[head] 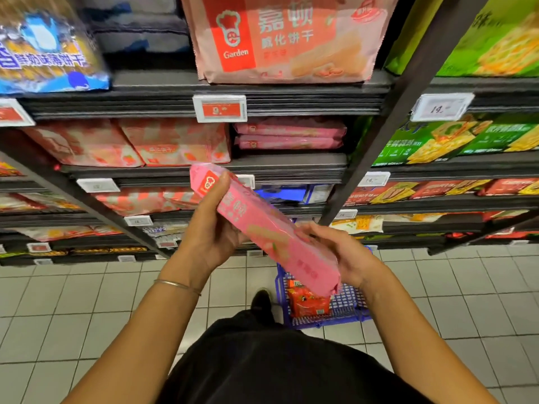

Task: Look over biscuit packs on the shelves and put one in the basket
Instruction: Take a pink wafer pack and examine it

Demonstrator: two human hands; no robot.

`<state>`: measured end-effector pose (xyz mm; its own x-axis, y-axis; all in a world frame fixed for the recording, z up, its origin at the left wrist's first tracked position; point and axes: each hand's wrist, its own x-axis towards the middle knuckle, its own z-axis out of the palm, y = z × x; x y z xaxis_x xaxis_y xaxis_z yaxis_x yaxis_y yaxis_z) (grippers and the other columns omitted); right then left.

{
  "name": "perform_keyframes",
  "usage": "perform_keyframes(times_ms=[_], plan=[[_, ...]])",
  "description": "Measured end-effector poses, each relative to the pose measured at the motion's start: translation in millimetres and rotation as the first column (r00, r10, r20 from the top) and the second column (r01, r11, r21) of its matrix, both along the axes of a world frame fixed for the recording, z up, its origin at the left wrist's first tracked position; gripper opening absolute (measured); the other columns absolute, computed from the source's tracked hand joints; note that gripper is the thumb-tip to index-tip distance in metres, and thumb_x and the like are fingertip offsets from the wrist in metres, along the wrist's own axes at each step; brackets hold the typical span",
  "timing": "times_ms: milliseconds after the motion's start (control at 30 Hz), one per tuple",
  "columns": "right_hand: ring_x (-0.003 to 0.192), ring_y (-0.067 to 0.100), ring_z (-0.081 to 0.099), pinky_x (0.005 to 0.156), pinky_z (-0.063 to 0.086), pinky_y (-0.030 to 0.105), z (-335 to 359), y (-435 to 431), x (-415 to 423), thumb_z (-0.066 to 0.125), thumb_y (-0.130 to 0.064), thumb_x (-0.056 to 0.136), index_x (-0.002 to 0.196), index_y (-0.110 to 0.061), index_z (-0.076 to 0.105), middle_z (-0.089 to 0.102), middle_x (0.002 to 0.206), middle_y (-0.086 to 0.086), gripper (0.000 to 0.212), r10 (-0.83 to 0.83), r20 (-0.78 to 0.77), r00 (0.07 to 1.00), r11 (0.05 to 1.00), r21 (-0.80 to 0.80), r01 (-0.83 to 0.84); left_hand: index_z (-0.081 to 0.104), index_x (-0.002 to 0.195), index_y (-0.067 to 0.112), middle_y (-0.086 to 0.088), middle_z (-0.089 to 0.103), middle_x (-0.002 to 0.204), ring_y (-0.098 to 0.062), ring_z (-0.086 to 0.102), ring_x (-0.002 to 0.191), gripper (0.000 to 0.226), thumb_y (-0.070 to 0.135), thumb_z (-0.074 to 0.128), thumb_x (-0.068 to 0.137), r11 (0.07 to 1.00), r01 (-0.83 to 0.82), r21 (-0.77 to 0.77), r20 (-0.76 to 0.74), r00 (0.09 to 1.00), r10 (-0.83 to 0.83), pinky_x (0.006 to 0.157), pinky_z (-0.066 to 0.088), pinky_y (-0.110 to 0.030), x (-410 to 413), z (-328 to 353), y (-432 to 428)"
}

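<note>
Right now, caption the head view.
Left hand and right hand hold long pink plastic biscuit pack above blue mesh basket.

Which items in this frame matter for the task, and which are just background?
Job: pink pack, gripped by left hand and right hand; basket below it.
Background: red packet already in the basket; Garden bag up top; green packs at right; price tags.

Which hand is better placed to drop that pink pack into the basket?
Likely the right hand: it grips the pink pack at its lower end, over the blue basket; the left hand holds the upper end.
</note>
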<state>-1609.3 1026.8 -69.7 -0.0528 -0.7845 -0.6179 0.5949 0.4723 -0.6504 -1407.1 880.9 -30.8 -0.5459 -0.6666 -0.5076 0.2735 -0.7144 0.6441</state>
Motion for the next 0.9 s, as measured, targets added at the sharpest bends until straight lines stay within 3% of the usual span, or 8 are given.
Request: perform_keyframes(times_ms=[133,233,300,400,467,567,767,900], plan=[[0.092,0.024,0.076,0.08,0.065,0.041,-8,-17,-19,0.061,-0.055,0.092,0.122,-0.021,0.078,0.077,0.114,0.009,0.049,-0.173,-0.023,0.985,0.984,0.049,0.174,0.068,0.109,0.017,-0.005,0.071,0.1,-0.02,0.069,0.097,0.028,0.034,0.071,0.087,0.975,-0.208,-0.079,-0.166,0.967,0.193,0.093,0.058,-0.041,-23,-4,-20],[0.091,0.022,0.076,0.072,0.065,0.04,-8,-30,-29,0.066,-0.05,0.09,0.127,-0.021,0.075,0.076,0.118,0.006,0.049,-0.145,-0.092,0.985,0.984,0.089,0.153,0.06,0.123,0.013,-0.004,0.068,0.103,-0.021,0.066,0.101,0.054,0.027,0.08,0.075,0.958,-0.23,-0.169,-0.179,0.963,0.199,0.098,0.054,-0.046,-41,-4,-31],[0.105,0.029,0.071,0.087,0.06,0.044,-8,-40,-36,0.068,-0.032,0.094,0.125,-0.012,0.075,0.074,0.125,0.011,0.038,-0.138,-0.2,0.97,0.985,0.078,0.156,0.054,0.136,0.007,-0.006,0.068,0.109,-0.026,0.064,0.108,0.07,0.022,0.079,0.072,0.957,-0.181,-0.226,-0.161,0.976,0.147,0.104,0.049,-0.052,-45,-8,-41],[0.099,0.029,0.07,0.078,0.054,0.038,-8,-53,-47,0.066,-0.011,0.095,0.131,-0.003,0.066,0.074,0.122,0.017,0.037,-0.272,-0.376,0.886,0.951,0.035,0.307,0.062,0.121,0.014,0.0,0.076,0.103,-0.021,0.072,0.104,0.042,0.007,0.071,0.081,0.934,-0.053,-0.354,-0.008,0.999,0.053,0.098,0.055,-0.05,-38,-21,-61],[0.09,0.022,0.073,0.069,0.054,0.031,-5,-60,-53,0.067,-0.003,0.094,0.134,-0.003,0.061,0.076,0.114,0.009,0.04,-0.356,-0.452,0.817,0.922,-0.029,0.386,0.063,0.122,0.019,-0.003,0.076,0.109,-0.025,0.074,0.108,0.046,-0.001,0.075,0.083,0.927,0.001,-0.374,0.124,0.991,0.049,0.095,0.06,-0.049,-29,-33,-72],[0.106,0.023,0.074,0.082,0.059,0.034,1,-71,-59,0.071,0.007,0.088,0.134,-0.01,0.059,0.077,0.118,0.007,0.05,-0.42,-0.574,0.703,0.896,-0.139,0.422,0.048,0.136,0.022,-0.008,0.067,0.128,-0.027,0.072,0.113,0.069,-0.006,0.081,0.082,0.917,0.01,-0.398,0.285,0.952,0.113,0.084,0.064,-0.042,-20,-47,-79],[0.118,0.015,0.069,0.095,0.057,0.029,6,-87,-58,0.066,0.016,0.087,0.142,-0.013,0.049,0.069,0.128,0.004,0.066,-0.512,-0.696,0.503,0.846,-0.307,0.436,0.059,0.113,0.018,0.008,0.069,0.109,0.001,0.07,0.09,0.053,-0.002,0.09,0.075,0.785,0.106,-0.61,0.487,0.832,0.266,0.076,0.06,-0.018,-35,-58,-85],[0.127,0.013,0.061,0.108,0.052,0.037,7,-97,-56,0.063,0.017,0.085,0.149,-0.008,0.047,0.062,0.138,0.008,0.071,-0.486,-0.779,0.395,0.859,-0.345,0.378,0.066,0.114,0.009,-0.007,0.074,0.11,-0.022,0.073,0.1,0.04,0.004,0.087,0.081,0.804,0.086,-0.588,0.537,0.785,0.309,0.089,0.062,-0.046,-45,-60,-93]])
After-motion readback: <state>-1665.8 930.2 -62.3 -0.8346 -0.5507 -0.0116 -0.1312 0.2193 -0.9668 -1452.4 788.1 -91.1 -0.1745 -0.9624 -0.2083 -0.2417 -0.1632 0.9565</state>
